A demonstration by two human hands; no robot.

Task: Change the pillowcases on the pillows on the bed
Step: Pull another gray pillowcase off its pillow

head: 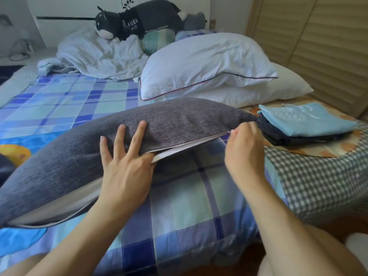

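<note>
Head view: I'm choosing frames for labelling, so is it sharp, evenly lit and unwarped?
Head view: soft even daylight, no glare or hard shadows; head view: the right hand pinching the grey pillowcase is slightly blurred; head view: the wide-angle lens bends the louvred doors.

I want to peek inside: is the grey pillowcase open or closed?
Open. The grey pillowcase edge gapes between the left hand and right hand, showing pale fabric.

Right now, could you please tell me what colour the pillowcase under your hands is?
The pillowcase is dark grey, seen best in the head view.
</note>
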